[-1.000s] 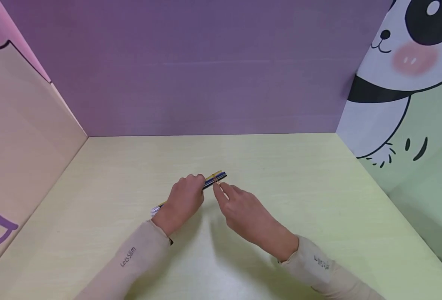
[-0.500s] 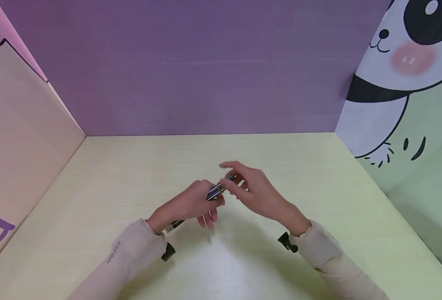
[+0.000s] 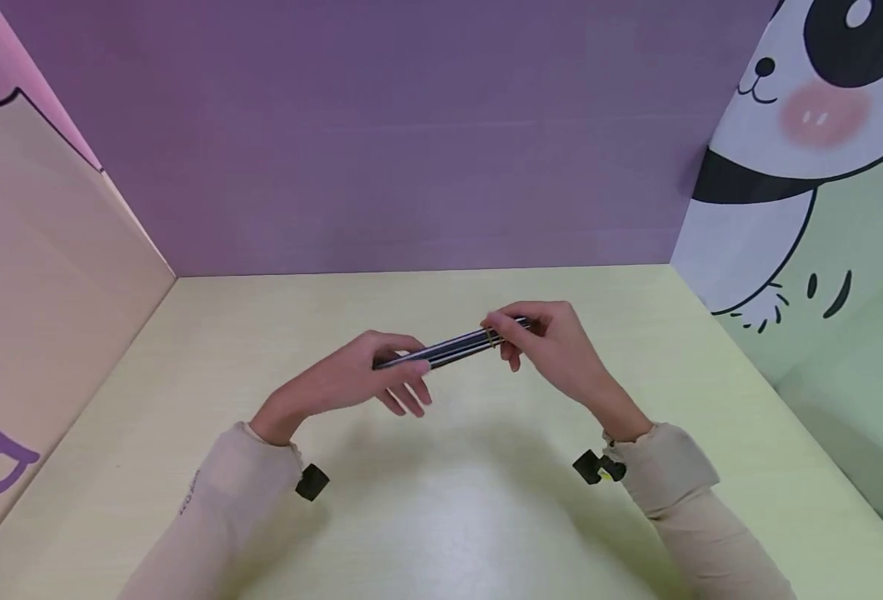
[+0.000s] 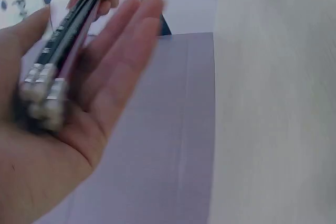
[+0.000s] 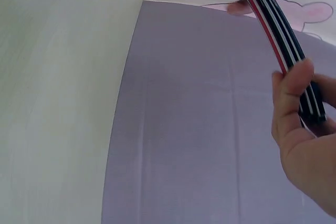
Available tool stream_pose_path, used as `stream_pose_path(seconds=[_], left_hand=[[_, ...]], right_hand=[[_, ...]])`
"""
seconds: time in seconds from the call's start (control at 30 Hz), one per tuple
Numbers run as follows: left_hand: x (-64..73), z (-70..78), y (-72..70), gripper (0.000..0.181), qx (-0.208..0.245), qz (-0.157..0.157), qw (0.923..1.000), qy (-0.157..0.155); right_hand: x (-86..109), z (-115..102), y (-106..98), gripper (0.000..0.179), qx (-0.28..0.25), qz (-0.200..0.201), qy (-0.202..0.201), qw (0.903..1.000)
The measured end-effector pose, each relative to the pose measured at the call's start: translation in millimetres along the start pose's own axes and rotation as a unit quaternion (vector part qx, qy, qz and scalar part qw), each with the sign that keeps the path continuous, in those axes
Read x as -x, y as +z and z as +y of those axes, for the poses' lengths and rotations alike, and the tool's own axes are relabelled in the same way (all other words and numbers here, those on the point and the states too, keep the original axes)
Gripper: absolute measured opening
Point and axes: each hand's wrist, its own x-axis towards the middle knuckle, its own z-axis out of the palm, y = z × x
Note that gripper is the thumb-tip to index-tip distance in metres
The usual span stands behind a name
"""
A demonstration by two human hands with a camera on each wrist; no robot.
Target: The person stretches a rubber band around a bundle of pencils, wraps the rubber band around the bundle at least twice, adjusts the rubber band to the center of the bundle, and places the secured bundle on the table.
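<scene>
A bundle of dark striped pencils (image 3: 456,346) spans the space between both hands, above the table. A yellowish rubber band (image 3: 491,336) circles it near its right end. With thumb and fingers, my right hand (image 3: 554,346) pinches that end beside the band. The eraser ends (image 4: 44,95), with silver ferrules, lie against the palm of my left hand (image 4: 79,145), whose fingers stretch out straight. In the head view the left hand (image 3: 359,371) has its thumb along the near side of the pencils. From the right wrist, white stripes and one red-edged pencil (image 5: 268,27) show.
Underneath is a pale wooden table (image 3: 441,517). A purple wall (image 3: 426,142) closes the back. A beige panel (image 3: 52,275) stands at the left, and a green panel with a panda drawing (image 3: 824,250) at the right.
The left hand has gone from gripping the bundle's middle to loosely extended fingers at its eraser end. The right hand has moved right and up and now pinches the banded end.
</scene>
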Motion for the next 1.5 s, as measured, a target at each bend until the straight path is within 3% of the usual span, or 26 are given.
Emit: stream_pose_path(seconds=[0.07, 0.17, 0.23, 0.33, 0.47, 0.53, 0.6, 0.8, 0.87, 0.93, 1.03, 1.17, 1.23, 1.3, 1.4, 1.5], left_hand=[[-1.9, -2.8, -4.4, 0.036, 0.058, 0.043, 0.997, 0.027], [-7.3, -6.8, -1.3, 0.043, 0.136, 0.125, 0.9812, 0.055], [-11.5, -8.4, 4.0, 0.046, 0.167, 0.172, 0.9693, 0.056], [-15.4, -8.9, 12.1, 0.048, 0.173, 0.209, 0.9613, 0.047], [-16.8, -6.7, 20.8, 0.049, 0.162, 0.209, 0.963, 0.05], [-15.7, -4.4, 24.6, 0.049, 0.17, 0.208, 0.9612, 0.064], [-13.9, -1.6, 28.4, 0.047, 0.179, 0.203, 0.9592, 0.081], [-7.7, 3.8, 35.2, 0.031, 0.181, 0.175, 0.959, 0.131], [-5.3, 5.6, 33.5, 0.029, 0.171, 0.167, 0.961, 0.139], [-2.6, 8.6, 31.0, 0.029, 0.165, 0.162, 0.9617, 0.148], [-0.2, 12.8, 27.0, 0.03, 0.168, 0.162, 0.9592, 0.159], [1.6, 15.2, 21.3, 0.028, 0.187, 0.185, 0.9493, 0.171], [1.9, 14.7, 18.6, 0.026, 0.203, 0.197, 0.9433, 0.174], [2.4, 14.2, 17.0, 0.024, 0.226, 0.203, 0.9364, 0.176], [2.0, 13.5, 17.1, 0.023, 0.26, 0.206, 0.9271, 0.174], [2.3, 12.1, 18.7, 0.024, 0.271, 0.21, 0.9244, 0.166]], right_hand=[[-0.8, 2, -2, 0.021, -0.029, 0.026, 0.005, 0.9992], [-1.0, 5, 0, 0.022, -0.053, 0.044, 0.014, 0.9975], [-1.3, 6, 3, 0.024, -0.046, 0.041, 0.032, 0.9976], [-2.3, 4, 7, 0.034, -0.061, 0.026, 0.083, 0.9944], [-3.1, -4, 8, 0.056, -0.163, 0.029, 0.13, 0.9777], [-2.9, -8, 8, 0.06, -0.218, 0.04, 0.127, 0.967], [-2.6, -9, 9, 0.059, -0.238, 0.054, 0.116, 0.9627], [-3.3, 0, 21, 0.044, -0.208, 0.113, 0.101, 0.9663], [-4.1, 4, 23, 0.04, -0.177, 0.113, 0.105, 0.972], [-5.5, 8, 22, 0.04, -0.138, 0.087, 0.112, 0.9802], [-7.2, 10, 13, 0.045, -0.076, 0.014, 0.124, 0.9892], [-7.8, 8, -5, 0.045, -0.076, -0.092, 0.128, 0.9845], [-7.1, 7, -14, 0.039, -0.098, -0.124, 0.124, 0.9795], [-6.8, 6, -19, 0.032, -0.118, -0.138, 0.12, 0.976], [-6.6, 7, -22, 0.025, -0.139, -0.127, 0.116, 0.9754], [-7.8, 9, -17, 0.024, -0.137, -0.12, 0.111, 0.9771]])
